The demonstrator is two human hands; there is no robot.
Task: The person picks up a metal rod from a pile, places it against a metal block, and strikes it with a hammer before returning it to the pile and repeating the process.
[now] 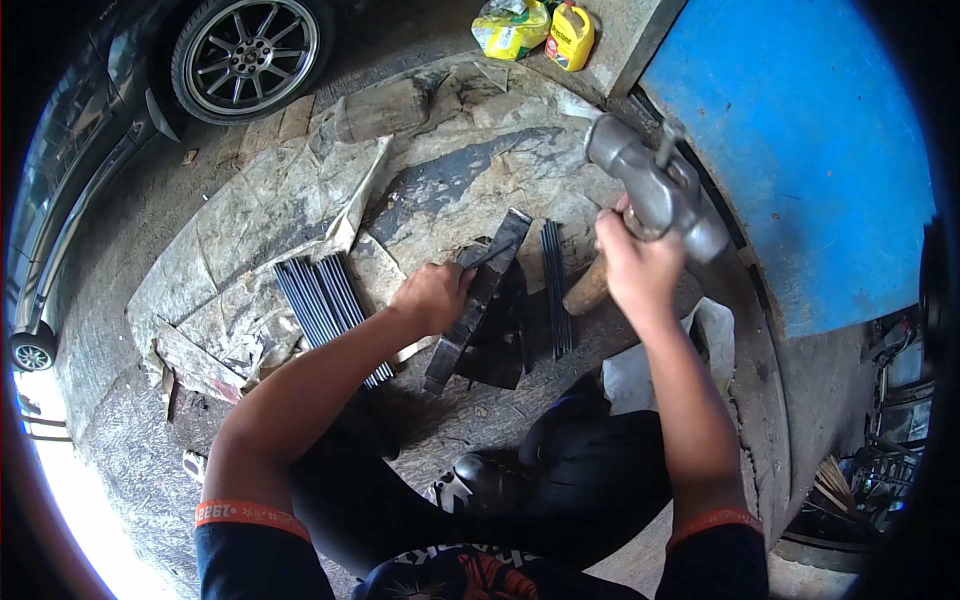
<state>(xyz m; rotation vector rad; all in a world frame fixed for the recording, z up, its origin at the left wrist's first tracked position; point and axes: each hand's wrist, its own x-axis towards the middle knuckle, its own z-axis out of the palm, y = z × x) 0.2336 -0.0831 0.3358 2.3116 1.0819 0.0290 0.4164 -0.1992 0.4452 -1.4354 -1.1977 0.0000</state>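
Note:
My right hand (640, 262) is closed round the wooden handle of a hammer (650, 185), raised at the right with its metal head up beside the fingers. My left hand (435, 297) is closed at a long dark metal bar (478, 300) that lies slanted on the ground between my knees and the sheeting. What its fingers pinch there, perhaps a thin rod, is too small to tell. Left of the bar lies a row of dark thin rods (325, 300). A smaller bundle of rods (555, 290) rests to its right. Dark flat scraps (505, 345) lie beneath and beside the bar.
Worn sheeting (270, 200) covers the ground ahead. A car wheel (248, 58) stands at the upper left. A yellow jug (570, 38) and a yellow bag (510, 30) are at the top. A blue panel (800, 160) fills the upper right, with clutter (850, 490) below.

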